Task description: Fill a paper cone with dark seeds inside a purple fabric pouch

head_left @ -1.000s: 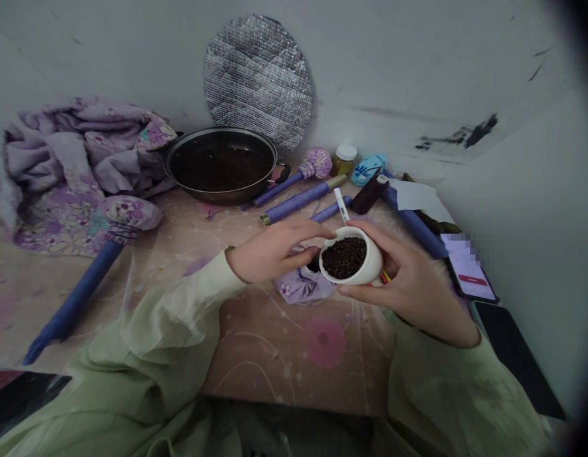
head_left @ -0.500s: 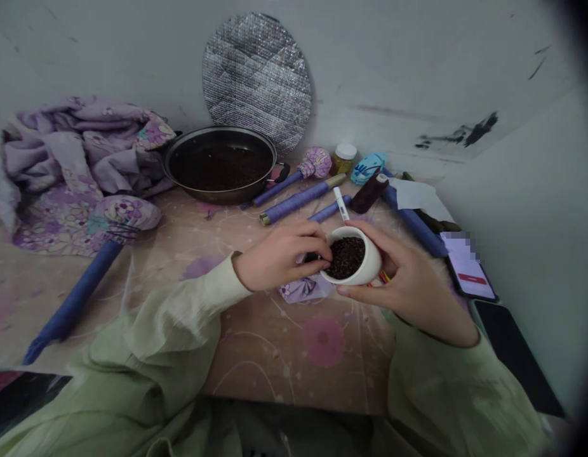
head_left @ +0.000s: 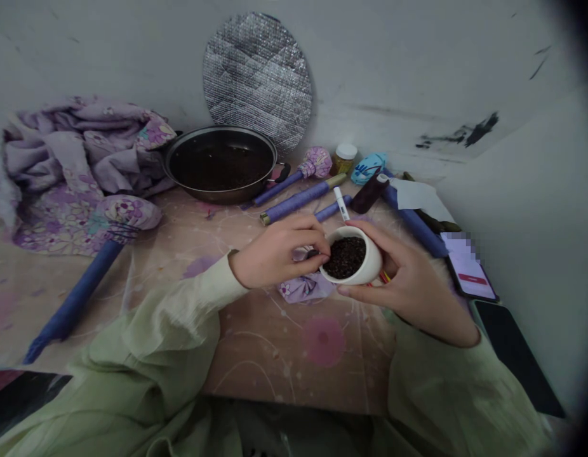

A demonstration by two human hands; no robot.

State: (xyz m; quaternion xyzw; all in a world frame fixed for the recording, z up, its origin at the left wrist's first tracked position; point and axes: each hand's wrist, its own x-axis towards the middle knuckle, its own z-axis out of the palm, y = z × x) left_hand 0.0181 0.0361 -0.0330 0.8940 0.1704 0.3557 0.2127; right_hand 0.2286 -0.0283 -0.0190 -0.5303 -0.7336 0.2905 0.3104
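My right hand [head_left: 408,279] is wrapped round a white cup [head_left: 373,261], which tilts toward the left. Dark brown grains [head_left: 345,256] fill the cup nearly to its rim. At the cup's left edge, my left hand [head_left: 284,251] has its thumb and fingers pinched together; whatever lies between the fingertips is too small to make out. Beneath the hands, a purple flowered cloth piece [head_left: 304,289] lies on the patterned tablecloth [head_left: 260,343]. A white tube with a cap [head_left: 341,203] is just behind the cup.
A dark pan [head_left: 222,190] stands at the back before a silver round mat [head_left: 258,76]. Purple cloth [head_left: 70,171] and a blue-wrapped stick [head_left: 79,298] lie left. Blue rolls [head_left: 298,200], a jar [head_left: 344,158] and a brown spool [head_left: 370,193] sit behind; a lit phone [head_left: 470,266] is right.
My left hand has shifted very slightly left and up at the cup's rim. My right hand and the cup have stayed in place.
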